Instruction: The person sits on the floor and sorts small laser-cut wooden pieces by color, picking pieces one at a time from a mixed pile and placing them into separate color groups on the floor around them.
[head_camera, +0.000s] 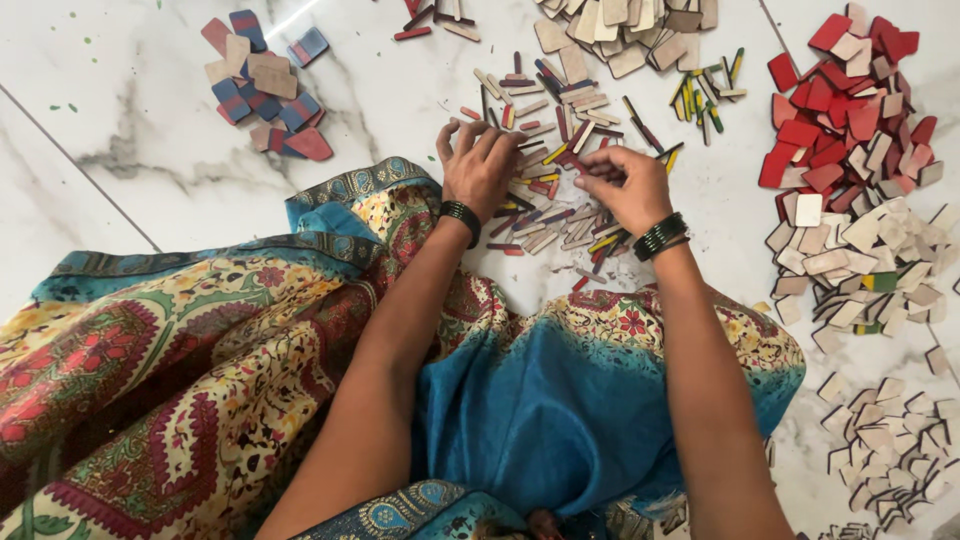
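A loose heap of thin wooden sticks (548, 205), plain and with red, yellow, green and blue sides, lies on the white marble floor (150, 150) in front of me. My left hand (478, 165) rests palm down on the heap's left side, fingers spread over the sticks. My right hand (625, 185) sits on the heap's right side with fingers curled inward, pinching at small sticks; what it grips is hidden by the fingers. Both wrists wear dark bangles.
A pile of red and plain wooden tiles (850, 110) lies at right, with plain tiles (850, 265) below and more (885, 445) at bottom right. Blue and red tiles (265, 85) sit top left, plain tiles (625, 30) at top. Patterned fabric (200, 380) covers my lap.
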